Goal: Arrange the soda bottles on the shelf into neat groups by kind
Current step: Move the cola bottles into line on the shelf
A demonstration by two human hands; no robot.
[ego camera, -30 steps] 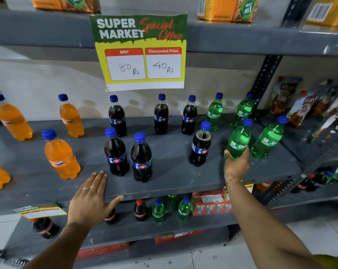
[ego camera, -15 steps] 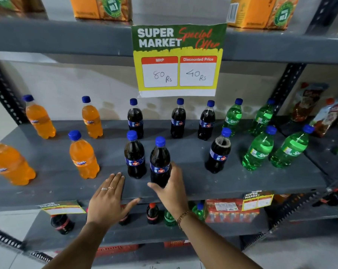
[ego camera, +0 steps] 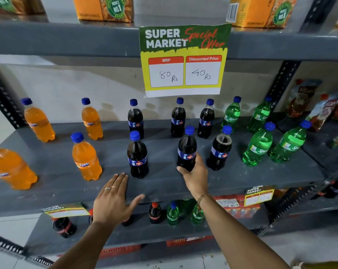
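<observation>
The right grip [ego camera: 193,171] is wrapped round a front-row cola bottle [ego camera: 187,150] on the grey shelf [ego camera: 164,183]. Just to its right stands another cola bottle [ego camera: 220,150], leaving only a narrow gap. To its left a wide bare strip runs to the next cola bottle [ego camera: 138,156], with the left grip [ego camera: 113,199] lying flat on the shelf edge below it. Behind, two back-row cola bottles [ego camera: 177,119] block the way. Overhead hangs a price sign [ego camera: 184,61].

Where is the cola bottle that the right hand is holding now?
Front row, middle shelf: the held cola bottle stands between two other cola bottles, below the price sign.
</observation>
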